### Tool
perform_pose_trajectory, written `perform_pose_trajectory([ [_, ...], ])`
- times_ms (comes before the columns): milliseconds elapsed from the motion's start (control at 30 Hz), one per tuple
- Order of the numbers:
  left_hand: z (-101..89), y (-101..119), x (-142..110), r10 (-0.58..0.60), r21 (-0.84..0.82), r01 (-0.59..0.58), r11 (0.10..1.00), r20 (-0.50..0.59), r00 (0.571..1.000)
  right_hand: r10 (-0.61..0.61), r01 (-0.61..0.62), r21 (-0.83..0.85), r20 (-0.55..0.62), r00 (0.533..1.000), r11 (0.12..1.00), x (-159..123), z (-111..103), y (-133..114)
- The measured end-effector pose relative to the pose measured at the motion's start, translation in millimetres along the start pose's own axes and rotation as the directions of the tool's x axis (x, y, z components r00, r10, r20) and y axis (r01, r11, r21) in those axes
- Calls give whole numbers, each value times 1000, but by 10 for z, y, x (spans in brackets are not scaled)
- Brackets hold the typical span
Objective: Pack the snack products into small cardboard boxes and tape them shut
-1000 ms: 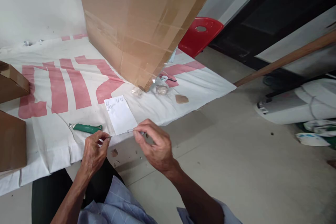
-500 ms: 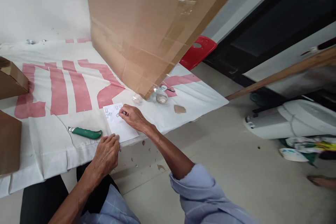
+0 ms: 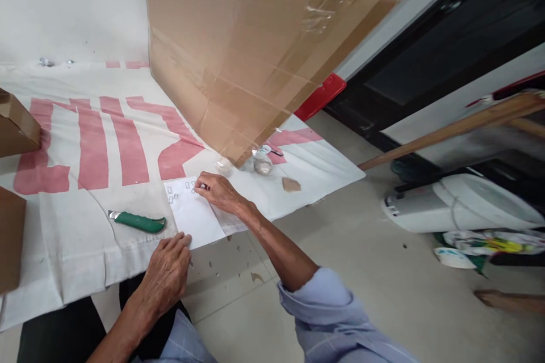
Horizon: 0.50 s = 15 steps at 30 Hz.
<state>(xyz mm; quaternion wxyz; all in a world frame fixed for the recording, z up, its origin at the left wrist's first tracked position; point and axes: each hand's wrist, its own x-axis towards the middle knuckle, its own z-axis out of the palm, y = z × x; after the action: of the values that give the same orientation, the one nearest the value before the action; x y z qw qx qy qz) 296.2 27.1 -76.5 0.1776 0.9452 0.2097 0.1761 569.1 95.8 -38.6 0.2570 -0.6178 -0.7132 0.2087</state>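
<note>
A white sheet of paper [image 3: 198, 221] lies at the table's front edge, with several small rectangles drawn near its top. Above the drawings, my right hand [image 3: 219, 190] pinches a small dark-ended pen [image 3: 205, 186], mostly hidden by the fingers. Its fingertips are beside a drawn rectangle. My left hand [image 3: 168, 264] rests at the sheet's lower left corner, its fingers stretched together and touching the paper's edge; its thumb is hidden. Left of the paper lies a green utility knife [image 3: 138, 222], its blade end pointing left.
A large cardboard panel [image 3: 238, 57] stands tilted behind the paper. Clear-wrapped lumps [image 3: 263, 166] and a cardboard scrap [image 3: 291, 184] lie to the right. Cardboard boxes [image 3: 11, 238] stand at the left. A red chair [image 3: 321, 96] and a white bucket [image 3: 464, 204] are beyond the table.
The view has shifted slightly. My right fingertips have moved a little over the drawings, still pinching the pen. My left hand has slid slightly down at the paper's corner.
</note>
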Motion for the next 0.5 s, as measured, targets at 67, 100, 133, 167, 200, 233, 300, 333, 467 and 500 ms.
perform_pose_trajectory([
  [67,0,0,-5,2,-11,-2,1000,-5,1000,-7,7,-5,31,999,1000,48,32,-41],
  [100,0,1,-6,2,-16,-2,1000,-9,1000,-12,13,-14,44,999,1000,75,46,-64],
  [133,2,3,-7,2,-17,-3,1000,-14,1000,-19,20,-27,55,998,999,104,57,-87],
  [167,4,5,-9,1,-15,-1,1000,-17,1000,-26,29,-43,68,997,999,134,65,-110],
  [200,8,6,-11,1,-13,-1,1000,-20,1000,-34,39,-63,83,996,997,165,71,-131],
  [233,13,8,-13,-1,-11,1,1000,-21,1000,-42,50,-86,100,994,995,195,76,-150],
  [300,25,9,-17,-3,-15,3,1000,-23,1000,-49,68,-139,135,990,988,256,84,-181],
  [333,31,9,-19,-5,-19,4,1000,-23,1000,-47,73,-170,152,987,983,286,89,-193],
  [467,51,6,-24,-7,-27,6,1000,-39,999,-9,72,-278,222,975,958,402,116,-222],
  [500,54,6,-24,-8,-27,7,1000,-45,999,9,67,-301,246,969,951,429,122,-226],
])
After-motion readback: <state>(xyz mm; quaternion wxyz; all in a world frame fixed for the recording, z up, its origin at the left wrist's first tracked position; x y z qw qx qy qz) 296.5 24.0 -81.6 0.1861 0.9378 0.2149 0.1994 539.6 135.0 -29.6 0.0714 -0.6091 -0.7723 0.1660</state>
